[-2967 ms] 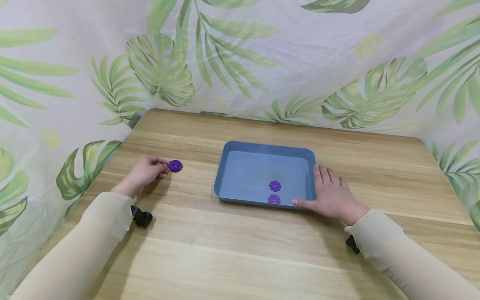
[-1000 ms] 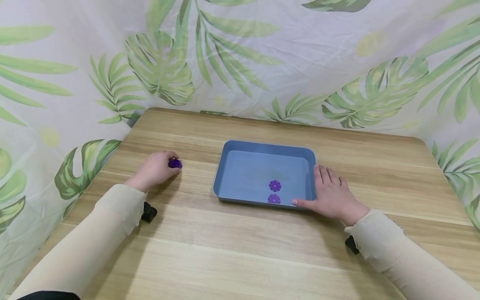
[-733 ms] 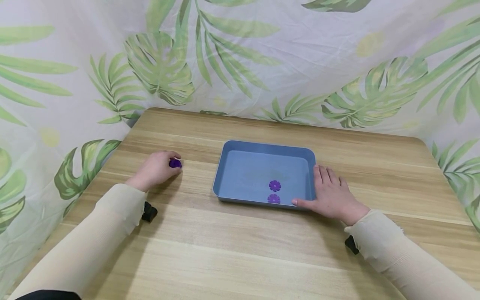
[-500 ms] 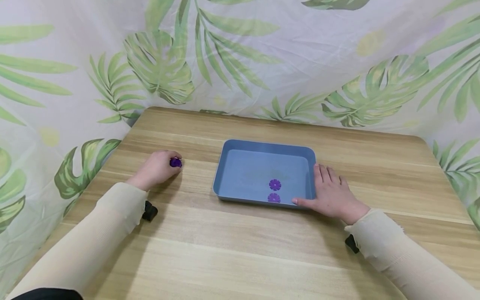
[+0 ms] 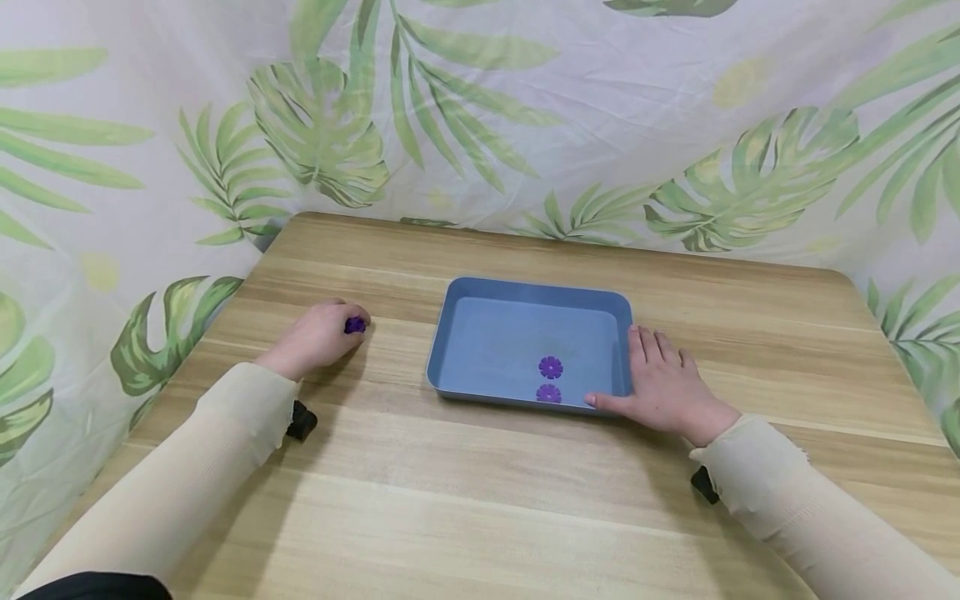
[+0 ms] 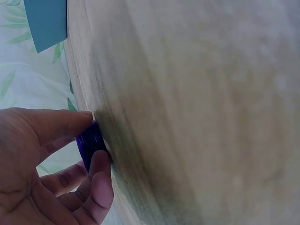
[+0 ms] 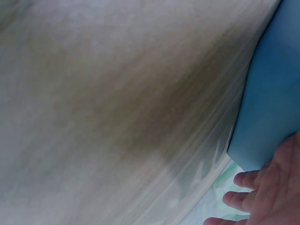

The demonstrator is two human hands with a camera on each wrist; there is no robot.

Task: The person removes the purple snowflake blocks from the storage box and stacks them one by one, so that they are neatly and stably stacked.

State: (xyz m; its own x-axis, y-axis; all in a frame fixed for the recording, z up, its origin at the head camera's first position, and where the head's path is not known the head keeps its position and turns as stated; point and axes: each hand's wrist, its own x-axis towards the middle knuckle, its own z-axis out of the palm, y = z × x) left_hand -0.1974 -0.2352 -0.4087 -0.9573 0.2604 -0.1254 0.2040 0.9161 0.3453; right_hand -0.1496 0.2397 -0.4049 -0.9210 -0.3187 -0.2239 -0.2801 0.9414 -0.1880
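Thumb and fingers of my left hand (image 5: pixel 318 333) hold a small stack of purple notched discs (image 5: pixel 355 325) at the left of the table. In the left wrist view the stack (image 6: pixel 89 145) appears edge-on between thumb and fingers, close to the wood. My right hand (image 5: pixel 667 383) lies with extended fingers against the right side of a blue rectangular tray (image 5: pixel 536 293), its thumb on the front rim. Inside, near the front, lie a purple flower-shaped disc (image 5: pixel 551 367) and another purple disc (image 5: pixel 548 392), partly hidden by the rim.
The wooden table (image 5: pixel 480 492) reaches back to a leaf-patterned cloth (image 5: pixel 480 100). Black wrist-camera pieces (image 5: pixel 302 422) hang below both cuffs. Bare wood separates the left hand from the tray.
Three seconds ago my left hand pinched the purple discs from their left side. It has moved rightward and curled around them, shifting them slightly right. The right hand and tray have stayed put.
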